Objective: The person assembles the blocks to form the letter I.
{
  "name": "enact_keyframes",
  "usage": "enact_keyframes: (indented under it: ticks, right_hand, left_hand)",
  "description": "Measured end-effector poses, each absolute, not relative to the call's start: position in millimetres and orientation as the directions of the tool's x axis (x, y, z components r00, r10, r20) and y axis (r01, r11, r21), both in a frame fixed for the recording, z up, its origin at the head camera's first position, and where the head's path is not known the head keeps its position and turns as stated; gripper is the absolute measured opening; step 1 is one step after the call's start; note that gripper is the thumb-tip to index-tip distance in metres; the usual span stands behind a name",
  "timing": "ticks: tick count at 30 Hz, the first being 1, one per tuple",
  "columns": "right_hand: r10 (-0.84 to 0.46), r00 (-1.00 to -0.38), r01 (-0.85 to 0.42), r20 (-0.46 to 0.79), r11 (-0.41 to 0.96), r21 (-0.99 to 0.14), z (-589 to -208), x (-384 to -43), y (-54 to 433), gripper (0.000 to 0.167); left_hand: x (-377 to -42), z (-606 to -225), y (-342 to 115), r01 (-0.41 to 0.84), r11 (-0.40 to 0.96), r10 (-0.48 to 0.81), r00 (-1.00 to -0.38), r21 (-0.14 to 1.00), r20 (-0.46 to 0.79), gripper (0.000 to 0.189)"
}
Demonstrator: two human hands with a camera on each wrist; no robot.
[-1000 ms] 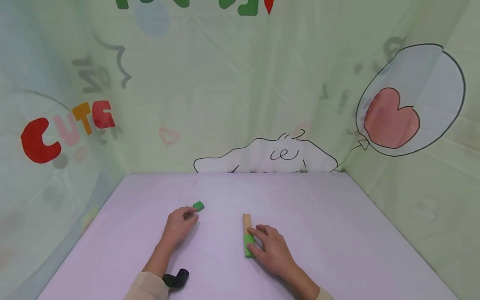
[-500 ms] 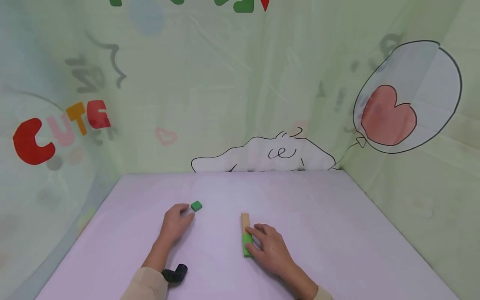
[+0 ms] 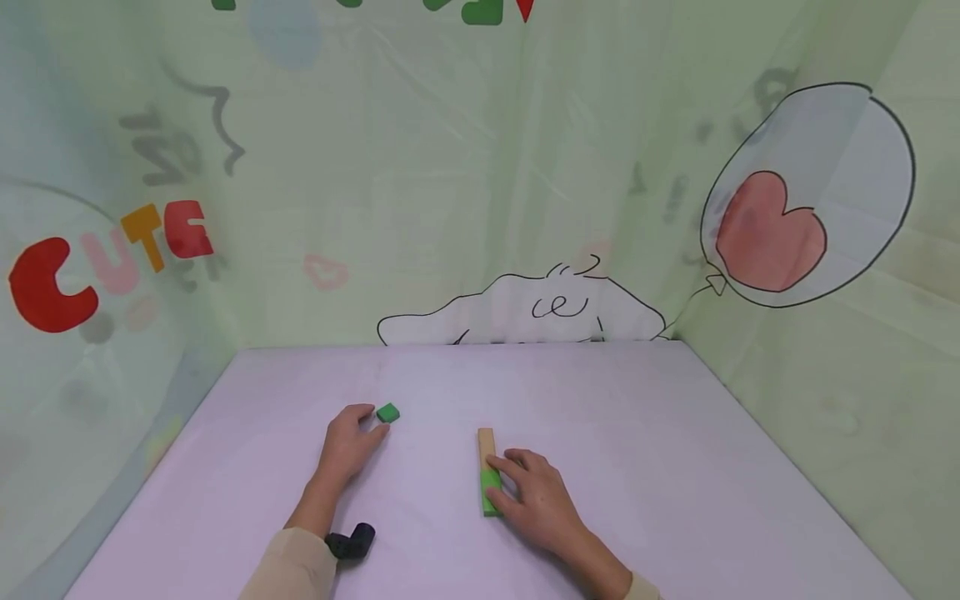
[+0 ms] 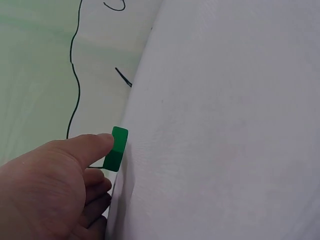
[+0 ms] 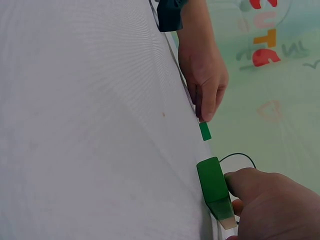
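A small green block (image 3: 387, 413) lies on the table at the left, just beyond my left hand (image 3: 348, 446). The thumb and index finger of that hand are spread at its near side, with a small gap in the head view. In the left wrist view the thumb overlaps the green block (image 4: 116, 149), and contact is uncertain. My right hand (image 3: 543, 504) rests its thumb on a light green block (image 3: 491, 483) and its index finger on a wood-coloured block (image 3: 486, 442). These two sit end to end in a straight row pointing away from me.
A white table (image 3: 615, 400) carries everything. Printed curtains (image 3: 450, 167) stand behind it and at both sides. A black device (image 3: 352, 542) is worn on my left wrist, by the beige sleeve (image 3: 292, 567).
My left index finger has drawn back from the small green block, and its fingers have spread. The right hand stays at the row. The head view has shifted slightly.
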State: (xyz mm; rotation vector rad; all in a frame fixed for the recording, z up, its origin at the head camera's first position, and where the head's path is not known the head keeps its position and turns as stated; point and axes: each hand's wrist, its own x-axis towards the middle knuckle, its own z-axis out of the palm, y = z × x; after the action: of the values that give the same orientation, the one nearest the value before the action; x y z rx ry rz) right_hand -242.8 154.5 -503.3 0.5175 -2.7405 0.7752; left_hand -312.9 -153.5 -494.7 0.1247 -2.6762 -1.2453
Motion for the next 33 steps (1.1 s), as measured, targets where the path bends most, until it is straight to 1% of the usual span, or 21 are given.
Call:
enact_keyframes:
  ticks: [11, 18, 25, 33]
  right_hand:
    - [-0.267, -0.91, -0.393, 0.317, 0.798, -0.457, -502.1, -240.8, 154.8, 0.043]
    - [-0.274, -0.907, -0.401, 0.321, 0.796, -0.454, -502.2, -240.5, 153.6, 0.043]
    - [-0.274, -0.904, -0.404, 0.327, 0.795, -0.451, -500.7, -240.7, 152.9, 0.042]
    - [-0.269, -0.909, -0.396, 0.318, 0.797, -0.456, -500.3, -240.9, 153.5, 0.042]
  left_hand:
    - [-318.2, -495.5, -151.9, -0.008, 0.678, -0.152, -0.98, 0.735, 0.13, 0.05]
    - [-319.2, -494.9, -151.4, -0.017, 0.677, -0.164, -0.978, 0.736, 0.128, 0.048]
    - [-320.0, -493.9, -150.7, 0.008, 0.7, -0.152, -0.975, 0.714, 0.16, 0.042]
    - [-320.6, -494.4, -149.5, -0.003, 0.684, -0.16, -0.976, 0.73, 0.146, 0.04]
